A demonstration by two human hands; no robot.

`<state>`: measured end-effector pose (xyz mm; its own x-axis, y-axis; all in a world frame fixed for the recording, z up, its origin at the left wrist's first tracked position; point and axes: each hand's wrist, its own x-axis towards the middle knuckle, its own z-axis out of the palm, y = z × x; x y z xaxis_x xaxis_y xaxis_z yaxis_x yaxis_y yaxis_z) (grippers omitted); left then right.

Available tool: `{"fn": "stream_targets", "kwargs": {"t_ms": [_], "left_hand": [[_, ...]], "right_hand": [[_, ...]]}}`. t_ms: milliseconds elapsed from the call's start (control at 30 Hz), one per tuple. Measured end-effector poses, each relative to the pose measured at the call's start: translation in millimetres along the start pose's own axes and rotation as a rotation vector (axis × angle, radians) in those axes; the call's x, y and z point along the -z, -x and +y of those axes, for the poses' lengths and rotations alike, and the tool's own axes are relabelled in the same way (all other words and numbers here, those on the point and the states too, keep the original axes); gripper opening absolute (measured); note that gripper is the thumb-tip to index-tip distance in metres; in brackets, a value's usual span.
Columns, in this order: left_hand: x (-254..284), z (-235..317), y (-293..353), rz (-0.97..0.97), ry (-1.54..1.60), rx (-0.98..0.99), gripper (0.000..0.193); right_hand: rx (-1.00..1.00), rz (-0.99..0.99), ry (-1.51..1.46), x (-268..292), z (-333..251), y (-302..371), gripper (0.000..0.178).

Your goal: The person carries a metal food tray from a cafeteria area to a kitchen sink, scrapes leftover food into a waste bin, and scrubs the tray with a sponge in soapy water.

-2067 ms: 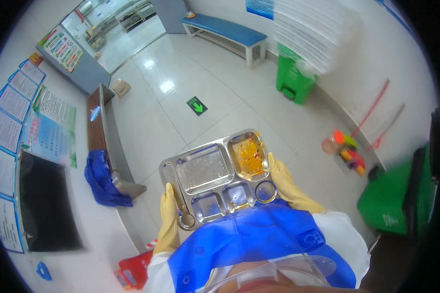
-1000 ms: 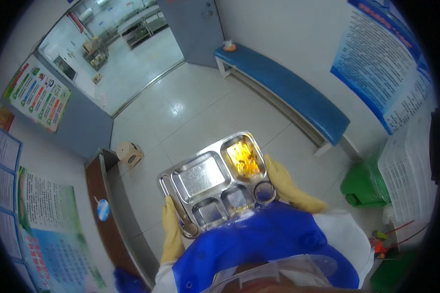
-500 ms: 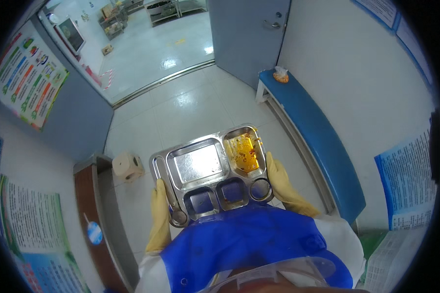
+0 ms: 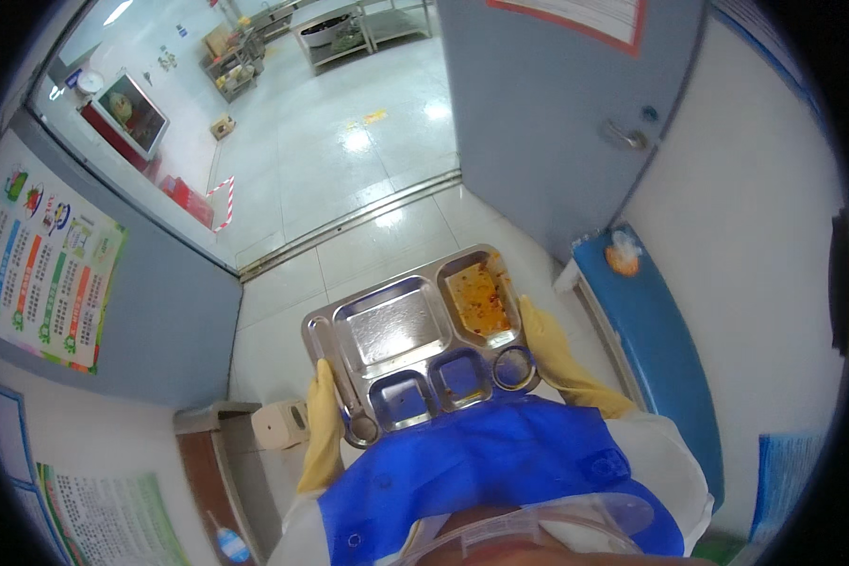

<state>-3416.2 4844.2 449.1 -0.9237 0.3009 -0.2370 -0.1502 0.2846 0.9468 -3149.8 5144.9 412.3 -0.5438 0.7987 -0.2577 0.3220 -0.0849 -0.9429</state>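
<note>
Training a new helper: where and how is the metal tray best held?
Probably hold the metal tray by its short rims, one hand from each side, like the left hand and right hand: it is wide and shallow, with orange residue in its far-right compartment to avoid.

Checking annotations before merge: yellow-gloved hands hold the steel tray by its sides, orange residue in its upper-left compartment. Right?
No: the head view shows the orange residue in the upper-right compartment. The yellow-gloved left hand and right hand do hold the steel tray by its sides.
</note>
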Motion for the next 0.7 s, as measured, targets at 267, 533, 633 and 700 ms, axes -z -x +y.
{"fn": "stream_targets", "kwargs": {"t_ms": [267, 533, 633, 700], "left_hand": [[-73.5, 74.8, -211.4, 0.017, -0.044, -0.027, 0.066], [-226.0, 155.3, -475.5, -0.111, -0.153, 0.012, 0.066], [-289.0, 189.2, -566.8, -0.141, -0.191, 0.041, 0.065], [-336.2, 237.7, -607.0, -0.150, -0.141, 0.046, 0.062]], "right_hand": [[0.124, -0.048, 0.015, -63.5, -82.7, -245.0, 0.073], [0.014, 0.083, -0.205, -50.2, -133.7, -461.7, 0.066], [-0.072, 0.090, -0.221, -52.3, -137.4, -569.8, 0.066], [-0.074, 0.150, -0.047, -51.1, -151.0, -652.1, 0.072]]}}
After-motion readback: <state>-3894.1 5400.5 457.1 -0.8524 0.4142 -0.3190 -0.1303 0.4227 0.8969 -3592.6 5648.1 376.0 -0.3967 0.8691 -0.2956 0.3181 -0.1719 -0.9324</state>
